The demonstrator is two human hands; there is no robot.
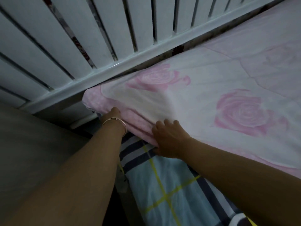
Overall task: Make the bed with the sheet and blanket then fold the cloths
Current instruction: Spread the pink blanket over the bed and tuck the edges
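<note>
- Blanket (pixel 203 98), white with pink roses, lies spread over the bed and fills the centre and right of the frame; its pink-edged corner sits at centre left, just below the headboard rail.
- Along the blanket's near edge, at centre frame, the cloth bunches into a few soft folds where your two hands meet it.
- Your left hand (pixel 111 114) reaches in from the lower left and touches that edge near the corner; its fingers go under the fold and are hidden, so you cannot tell whether they grip the cloth.
- Your right hand (pixel 167 138) comes in from the lower right; its fingers curl on top of the edge with the thumb below it, so it appears to hold the fold.
- Sheet (pixel 162 185), pale blue plaid with yellow lines and dark bands, hangs over the side of the bed under the blanket, at lower centre.
- A thin bracelet (pixel 114 120) circles your left wrist.
- Headboard (pixel 84 39), made of white slats, crosses the upper left and top of the frame, just beside the blanket's far edge.
</note>
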